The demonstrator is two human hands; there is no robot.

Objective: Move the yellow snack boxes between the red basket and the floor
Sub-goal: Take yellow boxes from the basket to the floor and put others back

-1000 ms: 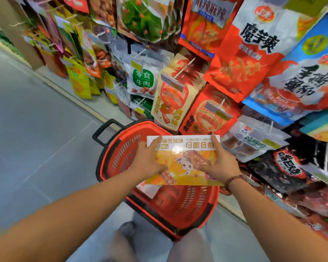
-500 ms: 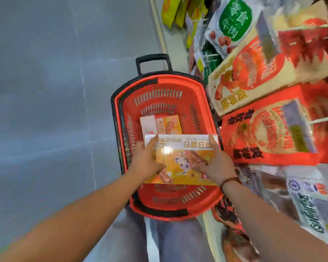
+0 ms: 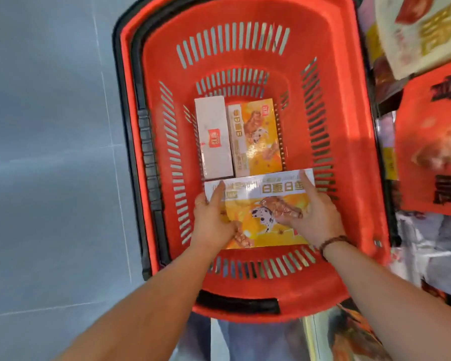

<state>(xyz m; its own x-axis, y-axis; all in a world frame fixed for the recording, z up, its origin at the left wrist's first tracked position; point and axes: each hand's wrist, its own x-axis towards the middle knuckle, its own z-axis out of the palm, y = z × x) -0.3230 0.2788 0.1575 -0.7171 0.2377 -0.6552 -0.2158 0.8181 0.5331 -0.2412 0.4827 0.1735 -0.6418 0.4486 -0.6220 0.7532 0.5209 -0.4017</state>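
A yellow snack box (image 3: 261,204) with a spotted dog printed on it is held low inside the red basket (image 3: 354,142), near its front wall. My left hand (image 3: 212,220) grips the box's left edge and my right hand (image 3: 314,217) grips its right edge, thumbs on top. Behind it, on the basket's floor, lies a second yellow snack box (image 3: 255,136), with a white box (image 3: 215,136) standing on its narrow side right beside it on the left.
The basket stands on a grey tiled floor (image 3: 50,152), its black handle (image 3: 141,131) folded down along the left rim. Hanging snack bags (image 3: 432,142) crowd the right side, close to the basket's right wall.
The camera has dropped toward the basket, which now fills the view. Both hands have lowered the box from above the rim down into the basket.
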